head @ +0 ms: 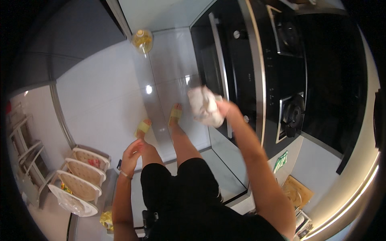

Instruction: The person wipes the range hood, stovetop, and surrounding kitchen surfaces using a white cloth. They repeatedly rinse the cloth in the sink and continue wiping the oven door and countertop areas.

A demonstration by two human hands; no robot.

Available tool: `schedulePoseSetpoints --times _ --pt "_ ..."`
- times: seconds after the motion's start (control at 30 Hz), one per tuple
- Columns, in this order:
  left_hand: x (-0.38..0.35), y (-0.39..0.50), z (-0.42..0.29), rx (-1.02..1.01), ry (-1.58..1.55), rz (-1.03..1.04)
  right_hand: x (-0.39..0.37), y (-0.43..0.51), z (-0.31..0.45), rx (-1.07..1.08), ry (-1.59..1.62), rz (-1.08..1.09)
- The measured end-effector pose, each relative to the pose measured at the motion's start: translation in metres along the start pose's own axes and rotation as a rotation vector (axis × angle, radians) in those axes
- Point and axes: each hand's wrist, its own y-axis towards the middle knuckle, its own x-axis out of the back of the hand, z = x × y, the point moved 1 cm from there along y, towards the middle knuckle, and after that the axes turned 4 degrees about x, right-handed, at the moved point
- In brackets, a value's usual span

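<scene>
My right hand (225,108) grips a bunched white cloth (206,106), blurred by motion, in front of the handle of a black built-in oven (223,60). To the left, my left hand (132,152) hangs with its fingers curled over my knee and holds nothing that I can see. Below both hands are my feet in yellow slippers (175,114) on the pale tiled floor (105,84). A large clear bottle of yellow oil (142,41) stands on the floor by the cabinet corner.
Above the oven runs a black gas hob (273,78) with burners. A tiered plastic rack (80,180) stands at the lower left, beside a folded step ladder (28,153). A green-striped cloth (281,161) and a wooden board (297,189) are at the lower right.
</scene>
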Motion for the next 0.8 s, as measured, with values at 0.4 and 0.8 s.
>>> schedulePoseSetpoints --times 0.4,0.8 --pt "-0.013 -0.027 0.076 0.359 -0.261 -0.393 0.011 0.117 0.226 0.102 -3.016 -0.9" --pt "0.045 -0.025 0.127 0.412 -0.258 -0.332 0.228 -0.003 -0.147 -0.21 -2.495 -0.355"
